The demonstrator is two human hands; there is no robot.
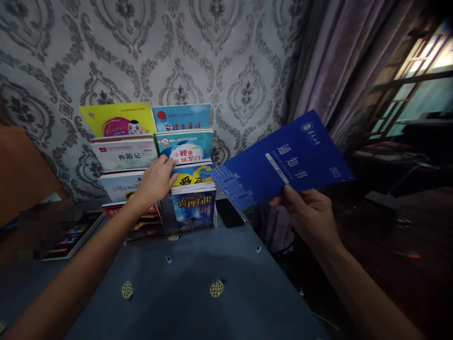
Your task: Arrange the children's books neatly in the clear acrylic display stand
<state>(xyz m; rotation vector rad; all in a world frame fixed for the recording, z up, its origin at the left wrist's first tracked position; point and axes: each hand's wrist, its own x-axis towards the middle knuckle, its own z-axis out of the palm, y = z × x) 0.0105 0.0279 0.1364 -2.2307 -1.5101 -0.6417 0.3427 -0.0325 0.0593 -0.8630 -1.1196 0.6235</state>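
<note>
Yellow and white books [120, 127] stand left of the left hand [157, 179], bent against more upright books [193, 177]; whether it grips, I cannot tell. Right of it lies a black phone [230, 212], then a blue booklet [283, 160] above the right hand [307, 208], which pinches its lower edge.

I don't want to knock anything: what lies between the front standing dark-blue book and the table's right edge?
A black phone lies flat on the tablecloth there, in the head view.
</note>
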